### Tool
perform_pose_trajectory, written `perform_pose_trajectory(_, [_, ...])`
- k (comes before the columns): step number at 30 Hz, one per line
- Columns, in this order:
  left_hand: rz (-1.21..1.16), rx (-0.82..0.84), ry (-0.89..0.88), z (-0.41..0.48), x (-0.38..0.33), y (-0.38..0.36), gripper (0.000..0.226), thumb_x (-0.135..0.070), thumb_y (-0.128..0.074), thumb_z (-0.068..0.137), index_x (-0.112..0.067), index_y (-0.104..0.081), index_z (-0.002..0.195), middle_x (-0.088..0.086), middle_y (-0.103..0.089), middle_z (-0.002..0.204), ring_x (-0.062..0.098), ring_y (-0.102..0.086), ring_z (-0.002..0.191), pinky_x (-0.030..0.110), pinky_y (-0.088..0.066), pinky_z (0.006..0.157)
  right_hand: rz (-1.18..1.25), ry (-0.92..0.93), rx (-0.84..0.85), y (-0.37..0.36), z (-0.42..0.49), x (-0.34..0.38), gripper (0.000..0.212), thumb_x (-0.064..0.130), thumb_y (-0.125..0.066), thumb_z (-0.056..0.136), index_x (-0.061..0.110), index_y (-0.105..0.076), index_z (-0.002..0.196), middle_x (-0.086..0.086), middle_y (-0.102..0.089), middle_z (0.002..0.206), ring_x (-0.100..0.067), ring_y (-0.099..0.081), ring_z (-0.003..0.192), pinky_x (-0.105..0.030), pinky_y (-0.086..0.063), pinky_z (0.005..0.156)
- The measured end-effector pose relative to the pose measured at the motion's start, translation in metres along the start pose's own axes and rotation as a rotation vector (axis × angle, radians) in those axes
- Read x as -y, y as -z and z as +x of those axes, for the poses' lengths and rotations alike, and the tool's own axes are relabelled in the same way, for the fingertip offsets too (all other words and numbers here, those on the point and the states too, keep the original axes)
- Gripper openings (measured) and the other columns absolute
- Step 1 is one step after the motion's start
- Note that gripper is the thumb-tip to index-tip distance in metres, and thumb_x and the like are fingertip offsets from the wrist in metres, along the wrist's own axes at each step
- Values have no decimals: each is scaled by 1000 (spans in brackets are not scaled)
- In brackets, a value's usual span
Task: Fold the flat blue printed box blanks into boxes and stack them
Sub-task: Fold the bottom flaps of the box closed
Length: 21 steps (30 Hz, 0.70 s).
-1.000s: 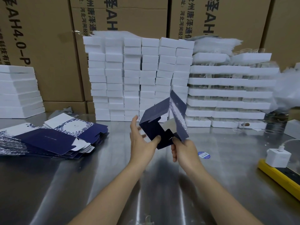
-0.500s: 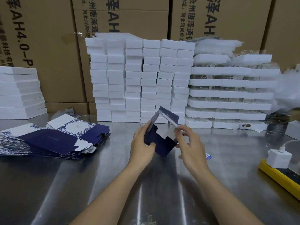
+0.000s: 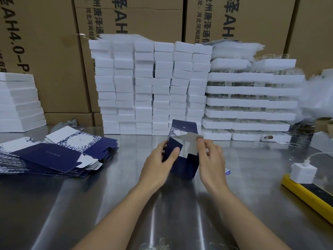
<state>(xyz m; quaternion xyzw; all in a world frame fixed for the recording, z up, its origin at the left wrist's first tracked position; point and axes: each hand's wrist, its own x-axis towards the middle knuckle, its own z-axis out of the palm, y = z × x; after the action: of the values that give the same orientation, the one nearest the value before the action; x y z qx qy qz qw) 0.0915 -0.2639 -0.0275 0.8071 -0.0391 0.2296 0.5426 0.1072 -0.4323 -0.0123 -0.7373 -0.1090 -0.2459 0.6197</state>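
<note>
Left hand: thumb flat on the dark side panel, other fingers wrapped behind it, gripping the half-formed blue box. Right hand: fingertips pinch the white inner flap at the box's open top, remaining fingers loosely curled. The box is upright at the centre of the steel table; can't tell whether its bottom touches the table. Printed lid panel stands up at the box's 12 o'clock side. Flat blanks pile lies at 9 o'clock from the hands, fanned out, well apart from them. White foam blocks are stacked in columns at 12 o'clock. White trays with clear glass between the layers are at 1 o'clock. White charger sits on the yellow power strip at 3 o'clock. Brown cartons stand behind everything.
</note>
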Motion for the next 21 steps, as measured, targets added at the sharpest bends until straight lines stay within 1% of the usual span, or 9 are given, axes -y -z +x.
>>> perform_pose_trajectory(3, [203, -152, -21, 2, 3, 2, 55, -84, -51, 83, -52, -58, 126, -26, -71, 104, -8, -65, 96, 22, -54, 78, 31, 52, -15, -3, 2, -2, 39, 77, -49, 87, 50, -67, 107, 20, -56, 113, 5, -59, 100, -31, -52, 88])
perform_pose_trajectory(6, [211, -301, 20, 6, 3, 6, 42, -75, -51, 91, -34, -61, 95, -15, -68, 84, 8, -64, 80, 31, -44, 63, 73, 171, 35, -7, 0, -1, 45, 64, -64, 89, 50, -59, 131, 26, -59, 127, -4, -61, 116, -39, -56, 95])
perform_pose_trajectory(8, [76, -347, 95, 10, 3, 10, 38, -61, -59, 99, -26, -65, 85, -7, -70, 78, 21, -67, 79, 32, -42, 60, 70, 214, 103, -10, -3, -2, 67, 62, -73, 84, 51, -48, 146, 26, -57, 136, -7, -58, 126, -36, -52, 102])
perform_pose_trajectory(10, [-160, -376, 227, 11, 0, 13, 31, -46, -68, 100, -19, -74, 86, 4, -77, 82, 32, -73, 85, 37, -56, 67, 22, 221, 134, -13, -6, -3, 86, 64, -77, 79, 53, -36, 153, 36, -49, 139, -1, -48, 137, -30, -44, 110])
perform_pose_trajectory(12, [-473, -377, 354, 10, -3, 14, 23, -35, -74, 99, -12, -78, 97, 10, -81, 89, 32, -79, 85, 45, -65, 67, -66, 231, 124, -13, -7, -3, 95, 68, -77, 76, 53, -27, 156, 45, -36, 144, 9, -29, 144, -24, -32, 115])
perform_pose_trajectory(14, [-706, -369, 417, 9, -7, 15, 19, -28, -74, 100, -10, -76, 105, 8, -82, 90, 27, -81, 81, 37, -65, 60, -132, 194, 111, -12, -5, -5, 101, 74, -75, 74, 51, -22, 158, 40, -29, 150, 11, -20, 147, -23, -24, 117])
perform_pose_trajectory(15, [-797, -363, 435, 9, -10, 16, 19, -26, -73, 101, -8, -75, 109, 8, -82, 92, 27, -81, 82, 35, -64, 61, -130, 140, 118, -12, -4, -5, 104, 77, -74, 72, 49, -22, 158, 34, -30, 152, 8, -24, 147, -24, -25, 117])
perform_pose_trajectory(18, [-1010, -320, 466, 9, -16, 17, 26, -24, -75, 99, -5, -72, 117, 12, -82, 100, 30, -81, 89, 31, -65, 67, -102, -63, 209, -13, -4, -5, 94, 87, -69, 63, 40, -51, 142, 21, -57, 135, 6, -58, 116, -25, -47, 97])
perform_pose_trajectory(21, [-1109, -219, 476, 10, -17, 12, 36, -27, -79, 94, -6, -73, 123, 17, -80, 111, 28, -81, 95, 30, -65, 72, -82, -164, 326, -16, -5, -3, 74, 91, -61, 64, 25, -77, 93, 12, -77, 86, -2, -71, 82, -29, -53, 78])
